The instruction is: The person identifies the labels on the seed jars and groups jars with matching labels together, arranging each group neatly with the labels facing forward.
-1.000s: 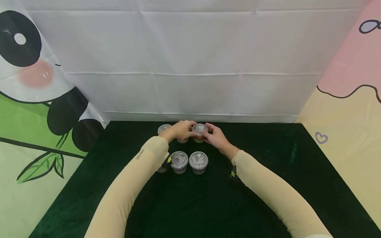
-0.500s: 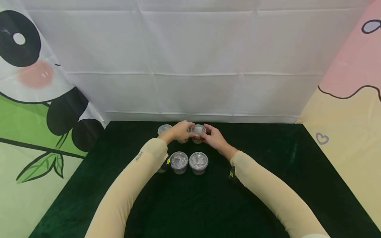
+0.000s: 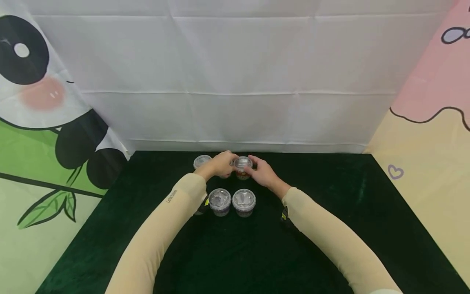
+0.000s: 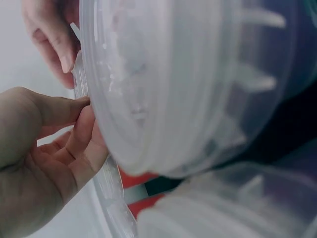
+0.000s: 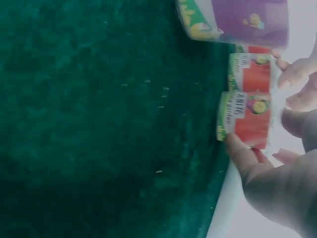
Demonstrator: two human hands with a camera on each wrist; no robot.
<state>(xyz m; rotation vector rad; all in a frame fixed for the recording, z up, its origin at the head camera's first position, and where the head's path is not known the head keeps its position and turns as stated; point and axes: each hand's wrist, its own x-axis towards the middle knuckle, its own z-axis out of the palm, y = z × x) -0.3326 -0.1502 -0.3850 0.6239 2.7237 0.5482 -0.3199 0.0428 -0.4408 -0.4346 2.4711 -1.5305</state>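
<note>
My right hand [image 3: 265, 173] grips the right side of a clear lidded plastic cup [image 3: 243, 173] at the right end of the back row. The right wrist view shows its red, white and green label [image 5: 251, 121], with the right thumb against its lower edge. My left hand [image 3: 220, 164] curls its thumb and fingers at the cup's left side; in the left wrist view, its fingertips [image 4: 85, 103] meet by the lid's edge. That hand mostly hides a middle back cup [image 5: 255, 73], also red-labelled. Another lidded cup [image 3: 202, 161] stands at the row's left end.
Two lidded cups, a left one [image 3: 220, 202] and a right one [image 3: 244, 203], stand in a front row. Another front cup [image 3: 199, 212] is partly hidden by the left sleeve. Dark green cloth [image 3: 235, 253] covers the table. A white sheet [image 3: 235, 81] hangs behind.
The cup between my hands has shifted slightly left towards the middle back cup, and my right hand has moved left with it. My left hand has stayed nearly still.
</note>
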